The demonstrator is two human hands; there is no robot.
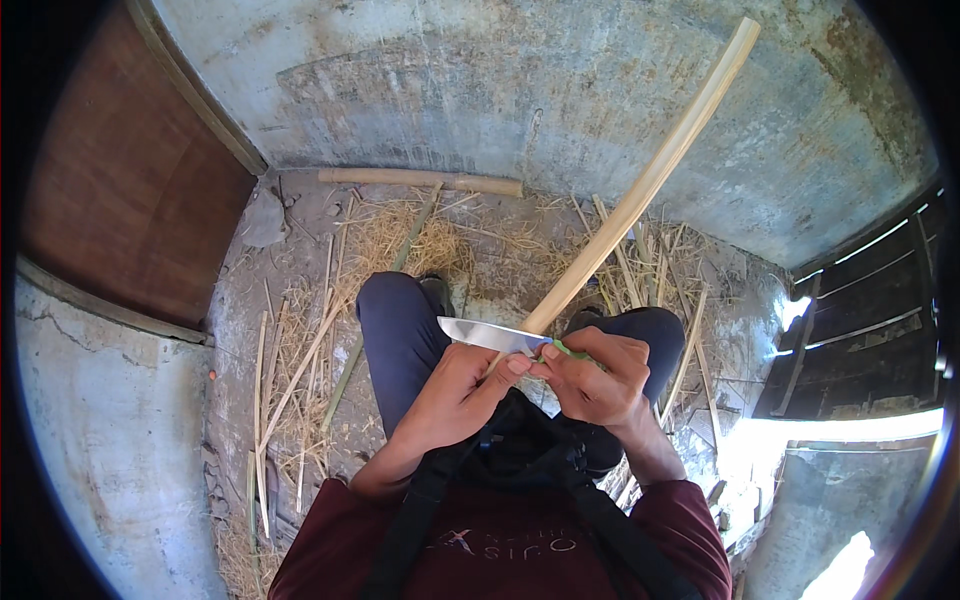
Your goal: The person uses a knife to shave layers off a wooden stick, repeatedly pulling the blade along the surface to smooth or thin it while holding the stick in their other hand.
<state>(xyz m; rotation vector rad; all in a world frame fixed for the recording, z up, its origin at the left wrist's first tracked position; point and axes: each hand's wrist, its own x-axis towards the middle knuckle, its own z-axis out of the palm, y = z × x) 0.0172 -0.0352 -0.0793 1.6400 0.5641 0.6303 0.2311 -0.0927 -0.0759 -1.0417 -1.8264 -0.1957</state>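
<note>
Pale split wooden pole [650, 185] slants up from the lap toward the grey wall [430, 90], lower end between the knees. Left hand [458, 392] closed about that end, thumb near the blade; fingers underneath hidden. Right hand [602, 375] clenched round the green handle of a knife [485, 333], its blade lying across the pole and covering part of it. Straw [435, 245] and thin strips [268, 400] litter the ground both sides of the legs. Thick pole [420, 180] along wall base; brown panel [130, 190] at left.
</note>
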